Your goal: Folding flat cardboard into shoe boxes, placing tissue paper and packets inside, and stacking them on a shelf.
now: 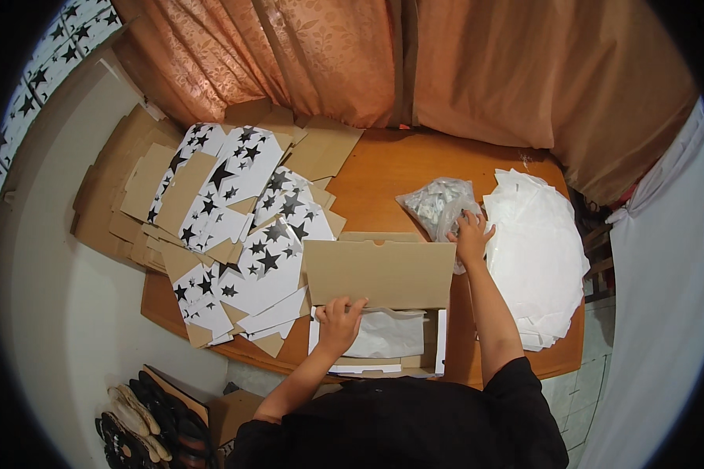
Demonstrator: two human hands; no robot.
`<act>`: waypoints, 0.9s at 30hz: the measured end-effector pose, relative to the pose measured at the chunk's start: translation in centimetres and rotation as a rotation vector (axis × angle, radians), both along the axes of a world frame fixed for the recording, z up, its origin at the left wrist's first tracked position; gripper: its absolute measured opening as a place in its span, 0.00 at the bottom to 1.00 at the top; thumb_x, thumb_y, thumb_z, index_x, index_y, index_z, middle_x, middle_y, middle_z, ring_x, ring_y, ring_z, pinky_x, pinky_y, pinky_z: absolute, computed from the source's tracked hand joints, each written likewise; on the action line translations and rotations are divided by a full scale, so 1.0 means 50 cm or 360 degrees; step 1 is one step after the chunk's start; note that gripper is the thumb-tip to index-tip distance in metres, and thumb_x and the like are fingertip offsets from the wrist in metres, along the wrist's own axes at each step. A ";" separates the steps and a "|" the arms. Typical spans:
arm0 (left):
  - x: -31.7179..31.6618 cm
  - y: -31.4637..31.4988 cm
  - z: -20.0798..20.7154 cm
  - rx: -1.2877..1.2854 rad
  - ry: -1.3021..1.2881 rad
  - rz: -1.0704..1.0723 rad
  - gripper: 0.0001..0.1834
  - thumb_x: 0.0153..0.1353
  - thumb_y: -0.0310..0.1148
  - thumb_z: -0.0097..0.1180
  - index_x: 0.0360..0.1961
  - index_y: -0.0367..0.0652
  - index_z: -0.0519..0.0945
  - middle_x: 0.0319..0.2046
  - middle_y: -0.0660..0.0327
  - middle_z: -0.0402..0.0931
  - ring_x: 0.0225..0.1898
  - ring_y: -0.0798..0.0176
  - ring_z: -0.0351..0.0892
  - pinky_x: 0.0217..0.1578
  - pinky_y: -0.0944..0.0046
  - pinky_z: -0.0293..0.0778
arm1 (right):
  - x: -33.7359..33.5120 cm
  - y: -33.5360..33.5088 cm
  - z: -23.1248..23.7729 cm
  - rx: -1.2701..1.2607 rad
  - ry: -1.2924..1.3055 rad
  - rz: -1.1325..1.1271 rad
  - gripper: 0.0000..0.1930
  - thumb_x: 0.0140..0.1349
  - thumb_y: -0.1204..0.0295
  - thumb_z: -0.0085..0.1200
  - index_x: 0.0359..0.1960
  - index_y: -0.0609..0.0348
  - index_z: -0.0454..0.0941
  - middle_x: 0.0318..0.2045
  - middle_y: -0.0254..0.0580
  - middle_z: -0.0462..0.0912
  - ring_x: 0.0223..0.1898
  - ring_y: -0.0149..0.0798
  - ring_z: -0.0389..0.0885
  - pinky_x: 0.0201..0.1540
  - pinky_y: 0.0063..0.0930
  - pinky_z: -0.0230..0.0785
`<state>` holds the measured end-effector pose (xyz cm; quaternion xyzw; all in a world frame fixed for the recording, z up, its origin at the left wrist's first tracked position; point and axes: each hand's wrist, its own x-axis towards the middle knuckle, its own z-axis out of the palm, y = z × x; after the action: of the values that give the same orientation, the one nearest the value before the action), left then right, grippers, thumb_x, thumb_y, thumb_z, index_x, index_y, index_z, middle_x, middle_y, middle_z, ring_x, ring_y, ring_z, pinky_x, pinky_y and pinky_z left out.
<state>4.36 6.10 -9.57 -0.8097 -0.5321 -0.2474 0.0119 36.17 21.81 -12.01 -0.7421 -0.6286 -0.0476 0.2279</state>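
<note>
At the tabletop's (375,180) near edge lies an open cardboard box (411,363), brown inside, white-walled, holding white paper (383,332). Our left hand (339,324), half-curled, touches its brown lid (379,273); beyond, our right hand (471,238), loosely spread, meets a cloudy plastic bag (438,203). We cannot tell either grip.

Rectangular brown-and-white cardboard box (441,344), between five and six o'clock from view centre; brown-faced lid (379,273) open along its twelve-o'clock side. Inside: thin white paper sheet (387,336), creased. Box's one o'clock: clear plastic bag (440,206), crumpled, bulging with small pale pieces (430,209).
</note>
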 end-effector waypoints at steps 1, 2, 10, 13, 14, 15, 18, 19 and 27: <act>0.000 0.001 0.000 -0.0038 0.0011 -0.0027 0.23 0.43 0.31 0.65 0.44 0.57 0.75 0.39 0.62 0.65 0.45 0.59 0.65 0.42 0.54 0.49 | -0.002 0.005 -0.008 -0.0023 -0.0041 -0.0076 0.10 0.46 0.63 0.63 0.31 0.47 0.81 0.51 0.31 0.73 0.61 0.46 0.58 0.58 0.71 0.40; -0.001 0.002 0.001 -0.0044 0.0013 -0.0018 0.23 0.43 0.31 0.65 0.44 0.57 0.75 0.39 0.62 0.65 0.45 0.59 0.65 0.42 0.54 0.49 | -0.004 0.007 -0.011 -0.0029 -0.0039 -0.0067 0.10 0.46 0.63 0.63 0.31 0.47 0.81 0.51 0.31 0.73 0.61 0.46 0.58 0.58 0.71 0.40; -0.009 0.009 0.039 -0.0102 -0.0151 -0.0284 0.08 0.43 0.28 0.59 0.27 0.52 0.77 0.27 0.69 0.69 0.34 0.66 0.71 0.38 0.59 0.55 | 0.009 -0.008 -0.026 -0.0071 -0.0083 -0.0107 0.10 0.48 0.64 0.62 0.32 0.49 0.79 0.47 0.32 0.73 0.59 0.46 0.60 0.56 0.70 0.43; -0.016 0.007 0.056 -0.0264 -0.0162 -0.0370 0.06 0.43 0.26 0.58 0.25 0.49 0.76 0.26 0.67 0.70 0.32 0.63 0.71 0.35 0.61 0.59 | -0.009 -0.034 0.023 0.0043 0.0047 -0.0181 0.09 0.48 0.64 0.61 0.30 0.49 0.77 0.42 0.30 0.75 0.56 0.42 0.64 0.56 0.69 0.43; -0.018 0.007 0.055 -0.0269 -0.0165 -0.0379 0.06 0.43 0.26 0.58 0.25 0.49 0.76 0.26 0.67 0.70 0.32 0.63 0.71 0.35 0.61 0.59 | -0.007 -0.044 0.036 0.0038 0.0043 -0.0189 0.09 0.48 0.64 0.61 0.30 0.49 0.77 0.42 0.30 0.75 0.56 0.42 0.64 0.56 0.69 0.43; -0.019 0.007 0.054 -0.0235 -0.0161 -0.0400 0.07 0.43 0.26 0.58 0.25 0.49 0.75 0.26 0.67 0.70 0.32 0.63 0.70 0.35 0.61 0.60 | -0.005 -0.054 0.047 0.0044 0.0120 -0.0173 0.08 0.49 0.64 0.60 0.30 0.48 0.77 0.39 0.29 0.76 0.52 0.40 0.67 0.56 0.68 0.43; -0.023 0.006 0.048 -0.0227 -0.0135 -0.0561 0.06 0.44 0.24 0.56 0.25 0.48 0.75 0.26 0.65 0.70 0.31 0.62 0.70 0.34 0.61 0.61 | 0.012 -0.075 0.057 0.0039 0.0260 -0.0187 0.08 0.51 0.63 0.59 0.30 0.48 0.75 0.34 0.27 0.78 0.45 0.37 0.72 0.57 0.65 0.42; -0.022 0.005 0.047 -0.0251 -0.0110 -0.0680 0.05 0.45 0.24 0.55 0.24 0.47 0.74 0.26 0.65 0.69 0.31 0.61 0.70 0.34 0.61 0.61 | 0.019 -0.083 0.061 0.0030 0.0325 -0.0197 0.09 0.52 0.63 0.59 0.31 0.48 0.75 0.31 0.27 0.78 0.41 0.36 0.74 0.57 0.64 0.42; -0.034 -0.007 0.019 -0.0297 -0.0006 -0.1039 0.04 0.47 0.27 0.54 0.25 0.46 0.73 0.29 0.62 0.70 0.34 0.58 0.71 0.36 0.60 0.62 | -0.072 -0.201 0.206 0.0609 0.0951 -0.0088 0.11 0.57 0.65 0.55 0.40 0.52 0.73 0.32 0.30 0.77 0.38 0.33 0.75 0.59 0.51 0.40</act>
<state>2.68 5.74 -8.64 -0.9344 -0.2653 -0.1899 -0.1431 32.60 11.74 -1.73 -0.6838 -0.4935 0.0485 0.5353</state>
